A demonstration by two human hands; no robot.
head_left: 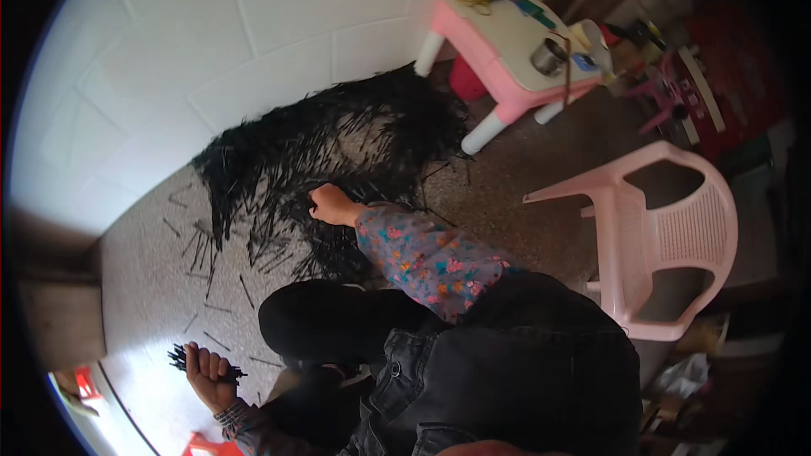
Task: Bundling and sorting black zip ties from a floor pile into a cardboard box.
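A broad heap of thin black sticks (262, 148) lies on the floor along the white wall, with loose ones scattered at its near left side. My right hand (334, 206), in a flowered sleeve, reaches into the near middle of the heap. Its fingers are curled together; what they hold, if anything, is hidden. At the lower left, my left hand (209, 376) grips a bundle of black sticks (178, 357) in its fist, with ends poking out on both sides. The hand is held apart from the heap.
At the far right of the heap stands a small pink and white table (498, 42) bearing a metal cup (548, 57) and tools. A pink plastic chair (625, 245) is to my right. My dark-clothed knee (334, 317) is close to the heap.
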